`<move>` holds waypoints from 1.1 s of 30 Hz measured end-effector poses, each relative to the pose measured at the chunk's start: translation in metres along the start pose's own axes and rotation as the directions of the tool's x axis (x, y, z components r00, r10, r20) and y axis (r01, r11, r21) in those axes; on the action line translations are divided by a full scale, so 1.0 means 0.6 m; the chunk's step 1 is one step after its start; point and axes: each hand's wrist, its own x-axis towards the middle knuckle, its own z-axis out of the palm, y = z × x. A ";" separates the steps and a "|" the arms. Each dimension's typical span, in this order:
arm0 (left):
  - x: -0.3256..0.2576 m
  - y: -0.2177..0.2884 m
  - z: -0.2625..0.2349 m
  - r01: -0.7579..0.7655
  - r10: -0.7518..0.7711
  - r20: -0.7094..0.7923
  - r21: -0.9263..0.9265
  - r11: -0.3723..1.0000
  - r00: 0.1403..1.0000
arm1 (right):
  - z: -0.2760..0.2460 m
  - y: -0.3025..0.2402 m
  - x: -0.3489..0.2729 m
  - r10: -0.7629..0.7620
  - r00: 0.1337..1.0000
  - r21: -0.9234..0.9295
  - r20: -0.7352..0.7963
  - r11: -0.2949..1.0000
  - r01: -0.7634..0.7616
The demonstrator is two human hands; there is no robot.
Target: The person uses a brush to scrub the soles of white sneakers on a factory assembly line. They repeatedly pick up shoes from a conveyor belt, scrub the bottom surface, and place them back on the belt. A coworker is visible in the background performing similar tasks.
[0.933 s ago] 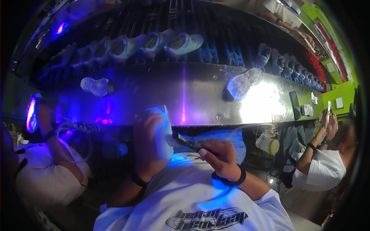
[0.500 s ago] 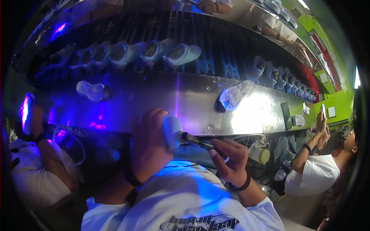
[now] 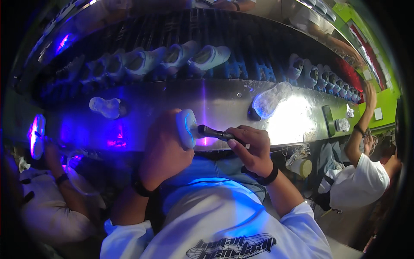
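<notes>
My left hand (image 3: pixel 166 151) is wrapped round a pale shoe sole (image 3: pixel 185 128), tilted up on edge above the near edge of the metal bench. A thin line along the sole's rim glows blue. In my right hand (image 3: pixel 253 149) I grip a dark-handled brush (image 3: pixel 217 134), held between thumb and fingers. Its pale tip reaches left to the inner side of the sole and appears to touch it. My left fingers are partly hidden behind the sole.
Pale shoes (image 3: pixel 209 58) stand on the dark rack behind the steel bench (image 3: pixel 224 103), with more shoes (image 3: pixel 310 75) farther right. On the bench lie a whitish sole-shaped piece (image 3: pixel 105 108) and a larger one (image 3: pixel 272 101). Co-workers (image 3: pixel 56 190) (image 3: pixel 360 181) sit either side.
My hands, with the sole and brush, have risen slightly toward the bench. The rack shoes have shifted right in view. The right co-worker's arm now reaches up toward the rack.
</notes>
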 end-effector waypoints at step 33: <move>-0.067 -0.124 -0.006 0.363 -0.315 0.181 -0.523 0.771 0.932 | 0.026 -0.011 -0.036 0.397 0.916 0.063 0.051 0.914 -0.400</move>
